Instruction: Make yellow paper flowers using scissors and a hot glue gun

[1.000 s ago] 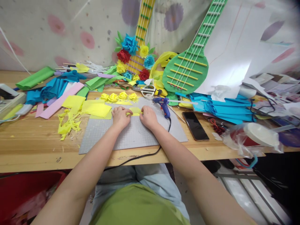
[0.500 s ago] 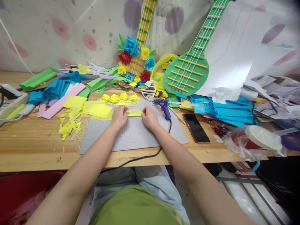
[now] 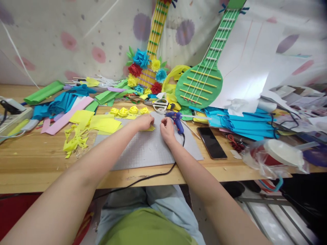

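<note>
My left hand (image 3: 144,121) lies over a small yellow paper piece (image 3: 150,128) on the grey cutting mat (image 3: 150,149), fingers curled and pressing it down. My right hand (image 3: 166,128) rests just right of the paper, fingers bent together in a loose pinch; whether anything is in them does not show. A blue glue gun (image 3: 176,119) lies right beside my right hand. Several small yellow paper roses (image 3: 129,110) sit in a row beyond my left hand.
Yellow sheets (image 3: 104,124) and scraps (image 3: 74,141) lie left of the mat. White scissors (image 3: 160,105), a black phone (image 3: 212,142), a green paper guitar (image 3: 201,81), a flowered yellow guitar (image 3: 150,64), blue paper (image 3: 242,119) and a bagged white roll (image 3: 278,153) crowd the wooden table (image 3: 38,163).
My left hand slid right and forward onto the yellow paper, covering most of it. My right hand let go of the paper's edge and shifted slightly right toward the glue gun.
</note>
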